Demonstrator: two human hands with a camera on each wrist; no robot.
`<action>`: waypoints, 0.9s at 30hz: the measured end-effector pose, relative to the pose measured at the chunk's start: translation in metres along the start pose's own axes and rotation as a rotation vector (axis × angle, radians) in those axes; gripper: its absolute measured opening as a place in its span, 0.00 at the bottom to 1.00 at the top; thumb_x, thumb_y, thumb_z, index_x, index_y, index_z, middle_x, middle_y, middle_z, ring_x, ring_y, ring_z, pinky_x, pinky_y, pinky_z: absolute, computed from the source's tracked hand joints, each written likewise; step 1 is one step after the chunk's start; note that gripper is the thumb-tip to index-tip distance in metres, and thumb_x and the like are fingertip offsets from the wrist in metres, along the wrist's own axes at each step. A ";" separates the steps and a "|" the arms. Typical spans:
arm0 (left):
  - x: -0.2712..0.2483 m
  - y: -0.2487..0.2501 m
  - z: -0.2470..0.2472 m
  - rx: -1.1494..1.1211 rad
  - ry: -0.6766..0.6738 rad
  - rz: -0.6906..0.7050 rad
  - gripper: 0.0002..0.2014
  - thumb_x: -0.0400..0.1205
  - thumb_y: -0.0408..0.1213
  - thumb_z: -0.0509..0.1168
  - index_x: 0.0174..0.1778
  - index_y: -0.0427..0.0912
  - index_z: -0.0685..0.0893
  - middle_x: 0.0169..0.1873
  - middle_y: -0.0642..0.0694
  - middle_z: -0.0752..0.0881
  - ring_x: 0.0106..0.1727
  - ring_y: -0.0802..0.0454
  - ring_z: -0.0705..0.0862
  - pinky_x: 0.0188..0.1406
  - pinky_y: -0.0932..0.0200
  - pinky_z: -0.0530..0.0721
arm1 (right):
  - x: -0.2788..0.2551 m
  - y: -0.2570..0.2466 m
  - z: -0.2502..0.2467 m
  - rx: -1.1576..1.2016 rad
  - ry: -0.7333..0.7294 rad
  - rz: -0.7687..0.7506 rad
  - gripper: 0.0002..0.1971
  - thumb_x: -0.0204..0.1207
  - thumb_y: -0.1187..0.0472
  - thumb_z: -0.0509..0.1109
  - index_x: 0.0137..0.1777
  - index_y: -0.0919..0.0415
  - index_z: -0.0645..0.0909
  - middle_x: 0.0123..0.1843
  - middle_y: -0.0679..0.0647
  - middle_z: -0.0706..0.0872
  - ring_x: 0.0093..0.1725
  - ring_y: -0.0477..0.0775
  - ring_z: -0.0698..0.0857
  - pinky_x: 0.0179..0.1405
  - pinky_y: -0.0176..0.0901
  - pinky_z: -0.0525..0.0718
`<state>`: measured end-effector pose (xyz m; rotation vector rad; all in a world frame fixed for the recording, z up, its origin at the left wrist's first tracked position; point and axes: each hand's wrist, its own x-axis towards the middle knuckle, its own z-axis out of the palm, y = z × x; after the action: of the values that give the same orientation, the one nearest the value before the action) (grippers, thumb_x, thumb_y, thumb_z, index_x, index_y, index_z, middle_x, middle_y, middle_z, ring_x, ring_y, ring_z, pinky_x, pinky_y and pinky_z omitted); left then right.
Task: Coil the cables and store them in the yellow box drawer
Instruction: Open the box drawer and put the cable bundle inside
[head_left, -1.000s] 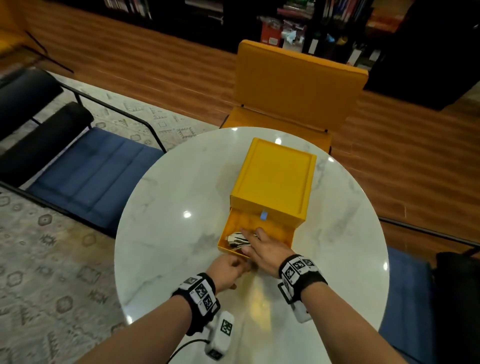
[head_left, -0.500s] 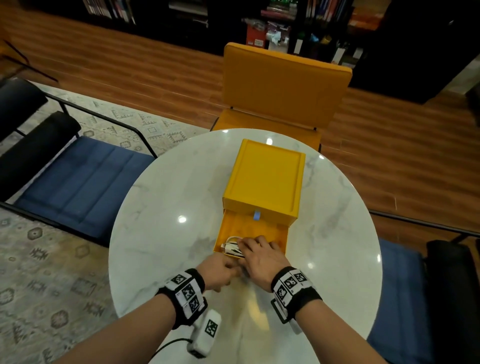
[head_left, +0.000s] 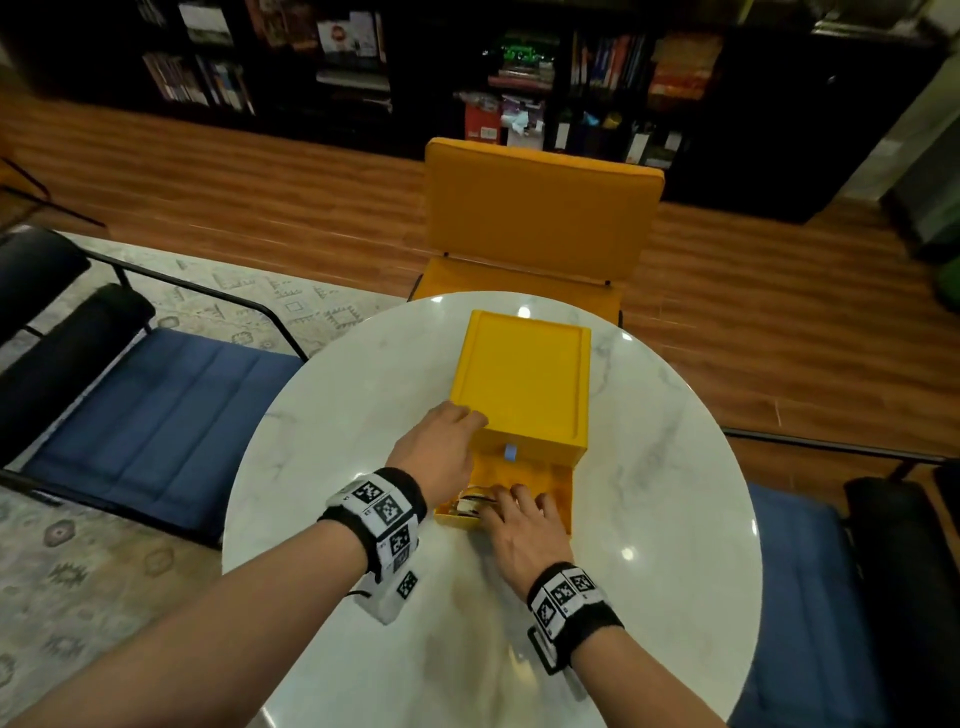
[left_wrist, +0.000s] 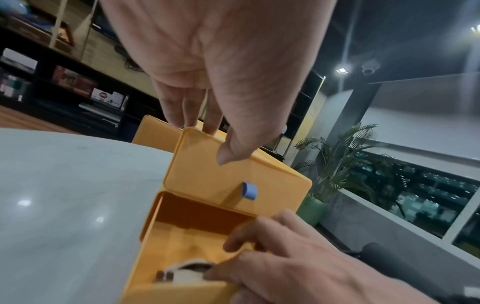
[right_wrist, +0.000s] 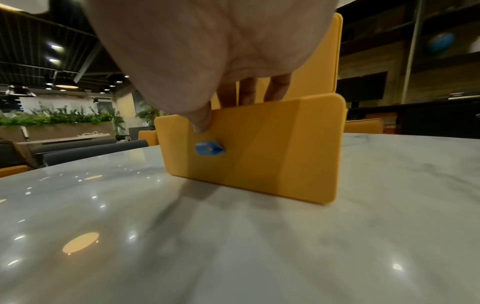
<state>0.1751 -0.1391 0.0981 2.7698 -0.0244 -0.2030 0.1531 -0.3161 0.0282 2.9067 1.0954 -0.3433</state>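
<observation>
Round white marble table (head_left: 332, 457), person's two forearms reaching in from the near edge, both wrists wearing black bands with square code markers. Right hand (head_left: 524, 530) nearest: draped over the front panel of the pulled-out drawer (head_left: 561, 491), fingers hooked over the top edge into the tray, thumb pressed on the outer face just above the drawer's blue tab (right_wrist: 209, 148). So right hand grips the drawer front. Coiled cables (head_left: 470, 505) lie inside the drawer at its left front corner, white and grey loops, just beside the right fingertips; contact cannot be told. Left hand (head_left: 439, 449) a bit further in, laid on the front left corner of the yellow box (head_left: 524, 374), fingers straight on the lid, thumb down on the front face, not clenched. Second blue tab (head_left: 510, 452) on the box's upper front, above the open drawer. Box sits mid-table, lengthwise away from the person. Beyond the table a yellow chair (head_left: 540, 218), blue cushioned chair (head_left: 166, 415) to the left, patterned rug, wood floor, dark bookshelves along the far wall.
</observation>
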 end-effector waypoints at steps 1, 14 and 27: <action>0.000 0.001 -0.002 -0.003 0.001 0.003 0.24 0.81 0.32 0.63 0.76 0.45 0.76 0.73 0.41 0.78 0.74 0.41 0.76 0.70 0.46 0.79 | 0.004 -0.001 -0.002 0.005 0.000 0.030 0.19 0.72 0.57 0.53 0.48 0.54 0.87 0.52 0.58 0.86 0.50 0.63 0.79 0.44 0.61 0.82; -0.001 0.008 -0.016 0.023 -0.098 -0.007 0.24 0.84 0.33 0.62 0.78 0.45 0.74 0.76 0.45 0.77 0.81 0.43 0.68 0.69 0.49 0.75 | 0.034 0.000 0.014 0.113 0.036 0.023 0.31 0.67 0.65 0.61 0.73 0.70 0.78 0.61 0.66 0.87 0.59 0.65 0.87 0.62 0.54 0.87; 0.000 0.006 -0.015 0.000 -0.162 -0.061 0.29 0.82 0.30 0.62 0.81 0.48 0.71 0.82 0.44 0.71 0.87 0.42 0.61 0.75 0.44 0.73 | 0.025 0.002 0.025 0.263 0.091 0.193 0.38 0.56 0.61 0.81 0.71 0.64 0.80 0.66 0.59 0.88 0.62 0.59 0.89 0.60 0.57 0.88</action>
<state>0.1770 -0.1391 0.1143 2.7495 0.0193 -0.4428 0.1676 -0.3039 -0.0014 3.2564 0.8242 -0.3787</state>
